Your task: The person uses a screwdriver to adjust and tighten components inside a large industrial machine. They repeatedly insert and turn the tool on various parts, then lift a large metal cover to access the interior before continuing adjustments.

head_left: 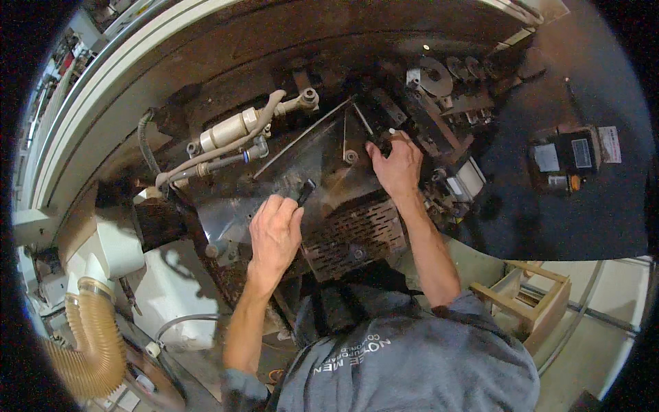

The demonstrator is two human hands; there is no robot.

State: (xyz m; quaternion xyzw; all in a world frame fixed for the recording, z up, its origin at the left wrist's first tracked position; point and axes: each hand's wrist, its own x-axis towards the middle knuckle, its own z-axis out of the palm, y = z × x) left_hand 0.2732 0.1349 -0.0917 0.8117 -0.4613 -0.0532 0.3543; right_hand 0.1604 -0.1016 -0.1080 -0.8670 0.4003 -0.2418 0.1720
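Over the metal plate of a machine (281,172), my left hand (276,230) is closed with its fingers curled under. A short black piece (307,192) shows just past its thumb; whether the fingers grip it cannot be made out. Farther right, my right hand (399,163) reaches into the machine's dark mechanism, with thumb and fingers bent around something dark. A small whitish tip (392,130) shows by its fingertips. Between the hands lie a round bolt-like fitting (351,157) and a thin straight metal edge (305,137).
A pneumatic cylinder (230,132) with hoses stands at the left. Nearest me is a slotted metal grate (360,230). A dark table surface (549,226) at the right carries a black box (566,154). A wooden frame (525,295) and a ribbed hose (96,343) sit lower down.
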